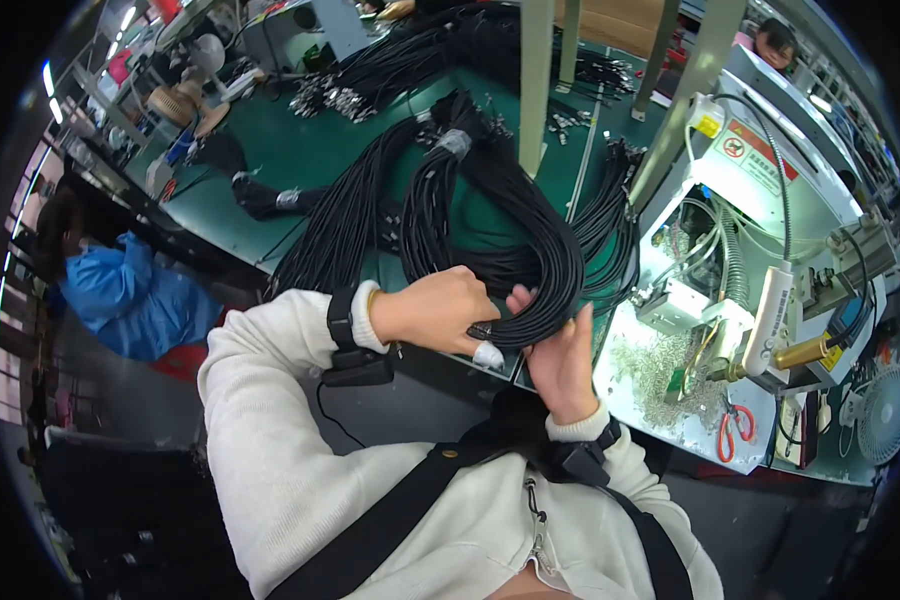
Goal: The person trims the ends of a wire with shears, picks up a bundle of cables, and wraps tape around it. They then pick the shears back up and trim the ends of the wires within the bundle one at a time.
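Observation:
A thick bundle of black cables (560, 270) bends in a loop at the near edge of the green table. My left hand (440, 308) is closed round the low end of the loop, and one fingertip has a white wrap. From below, my right hand (562, 372) cradles the same bend; its fingers pass behind the cables and their tips show inside the loop, while the thumb points up at the right side. Clear wrapping (455, 143) ties the bundle farther back. More black cables (335, 225) lie just left of it.
A lit machine (740, 230) stands at the right, with small metal bits (660, 375) and red-handled scissors (736, 432) before it. A pale post (535, 90) rises behind the bundle. More cables with metal ends (335, 100) lie farther back. A person in blue (135, 295) sits at the left.

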Available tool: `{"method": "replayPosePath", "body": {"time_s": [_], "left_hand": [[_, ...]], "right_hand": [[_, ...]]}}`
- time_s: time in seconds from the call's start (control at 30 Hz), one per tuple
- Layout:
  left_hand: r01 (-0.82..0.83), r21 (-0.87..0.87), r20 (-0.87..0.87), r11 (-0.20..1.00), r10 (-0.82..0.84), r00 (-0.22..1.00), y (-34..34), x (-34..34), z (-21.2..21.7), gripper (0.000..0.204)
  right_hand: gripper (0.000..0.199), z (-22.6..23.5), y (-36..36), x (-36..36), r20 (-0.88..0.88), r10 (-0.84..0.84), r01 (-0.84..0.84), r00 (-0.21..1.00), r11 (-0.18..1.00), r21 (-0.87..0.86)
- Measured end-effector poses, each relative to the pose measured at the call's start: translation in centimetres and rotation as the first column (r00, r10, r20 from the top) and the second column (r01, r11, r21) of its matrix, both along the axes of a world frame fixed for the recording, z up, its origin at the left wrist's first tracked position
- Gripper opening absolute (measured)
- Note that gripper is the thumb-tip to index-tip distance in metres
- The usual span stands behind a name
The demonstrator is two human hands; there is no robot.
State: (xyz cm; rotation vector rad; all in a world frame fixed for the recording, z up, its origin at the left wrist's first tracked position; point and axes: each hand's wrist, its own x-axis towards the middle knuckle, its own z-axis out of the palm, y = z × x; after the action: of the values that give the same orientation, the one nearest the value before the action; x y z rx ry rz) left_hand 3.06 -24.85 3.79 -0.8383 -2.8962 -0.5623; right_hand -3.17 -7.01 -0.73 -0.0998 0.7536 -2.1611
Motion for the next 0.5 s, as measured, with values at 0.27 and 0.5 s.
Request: {"method": "replayPosePath", "body": {"time_s": [0.27,0.5], "left_hand": [[-0.880,0.474,0.861,0.034,-0.227,0.455,-4.2,-3.9,-2.9,0.059],[-0.701,0.564,0.706,-0.436,-0.185,0.684,-6.0,-11.1,-0.6,0.053]], "right_hand": [[0.035,1.7,-1.3,0.7,-0.559,0.137,0.024,0.818,0.962,0.271],[0.045,4.5,0.0,2.9,-0.823,0.360,0.148,0.439,0.875,0.462]]}}
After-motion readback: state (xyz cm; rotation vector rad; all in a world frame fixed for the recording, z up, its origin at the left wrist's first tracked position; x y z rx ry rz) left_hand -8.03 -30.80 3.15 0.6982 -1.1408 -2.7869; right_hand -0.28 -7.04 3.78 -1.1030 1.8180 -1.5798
